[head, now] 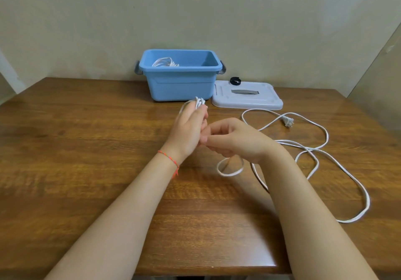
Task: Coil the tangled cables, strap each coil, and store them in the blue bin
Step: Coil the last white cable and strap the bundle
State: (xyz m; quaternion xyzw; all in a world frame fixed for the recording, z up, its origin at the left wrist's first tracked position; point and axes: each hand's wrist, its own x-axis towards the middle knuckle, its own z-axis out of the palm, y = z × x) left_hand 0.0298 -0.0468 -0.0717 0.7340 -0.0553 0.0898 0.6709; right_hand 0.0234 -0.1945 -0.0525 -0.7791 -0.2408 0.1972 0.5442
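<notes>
A long white power cable (321, 149) lies in loose loops on the right half of the wooden table, its plug (288, 121) near the lid. My left hand (188, 130) holds a small bundle of white loops (198, 102) upright above the table's middle. Just right of it, my right hand (234, 141) pinches the cable, and a loop hangs below it. The blue bin (180, 84) stands open at the back, with a coiled white cable (166, 62) inside at its left. A black strap (235, 81) lies behind the lid.
The bin's grey-white lid (247, 97) lies flat to the right of the bin. A wall runs close behind the table. The table's near edge (206, 269) is just below my forearms. Bare wood spreads to the left.
</notes>
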